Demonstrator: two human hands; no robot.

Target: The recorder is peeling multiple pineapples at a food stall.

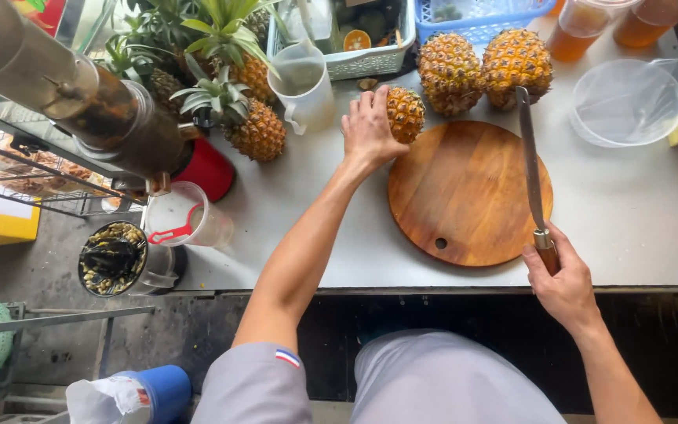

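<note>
**A Small Pineapple Held at the Board's Edge, the Knife Waiting**

At the far left a dark metal press (96, 118) leaned over a clear plastic jug with a red handle (182, 216). Beside it lay leafy pineapples with green crowns (254, 126); at least two showed plainly, with more half hidden among the leaves. A white plastic jug (305, 86) stood next to them.

The left hand (368, 129) reached across the grey table (645, 228), its fingers (359, 110) wrapped around the small crownless pineapple (406, 114), which sat on the table, touching the far rim of the round wooden cutting board (464, 196). Two larger crownless pineapples (484, 69) stood just behind, making three trimmed fruits in all.

The right hand (563, 283) had its fingers closed on the wooden handle of one long steel knife (531, 165), whose blade lay across the board's right side, tip pointing away.

For good work, the fruit seemed best set squarely on the board's middle, steadied from above with fingertips curled clear of the edge, and the blade lifted only once the fruit sat stable.

Farther right stood two cups of amber drink (582, 31) and one clear empty bowl (628, 102).
</note>
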